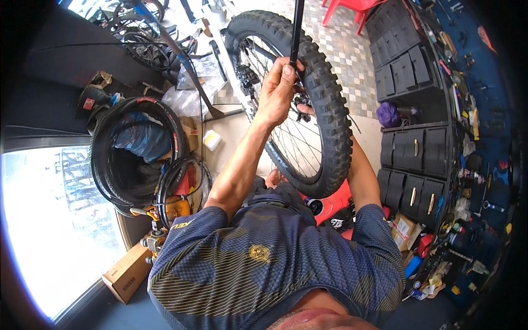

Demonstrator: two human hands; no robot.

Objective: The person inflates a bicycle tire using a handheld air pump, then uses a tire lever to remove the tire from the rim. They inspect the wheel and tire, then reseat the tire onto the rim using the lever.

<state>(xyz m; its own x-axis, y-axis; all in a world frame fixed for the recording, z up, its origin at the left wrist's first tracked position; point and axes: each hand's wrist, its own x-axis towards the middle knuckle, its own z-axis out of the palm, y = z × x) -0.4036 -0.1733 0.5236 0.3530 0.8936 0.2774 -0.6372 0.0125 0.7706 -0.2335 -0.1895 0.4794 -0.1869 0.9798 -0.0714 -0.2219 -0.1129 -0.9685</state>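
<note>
A knobby black bicycle wheel [330,104] stands upright in front of me, spokes showing. My left hand [278,88] is raised beside its tread, fingers closed around the lower end of a thin black bar [297,27] that runs up out of view. My right forearm passes behind the tyre on the right. Only a few fingers of my right hand [306,109] show through the spokes, next to the dark geared parts [246,74] at the hub. Whether that hand grips anything is hidden.
Spare tyres [132,154] and coiled rims lean at the left beside a bright window [55,220]. A cardboard box [127,273] lies at the lower left. Black drawer cabinets [418,159] and a cluttered blue tool wall [478,137] stand at the right. Red plastic chair [352,6] at top.
</note>
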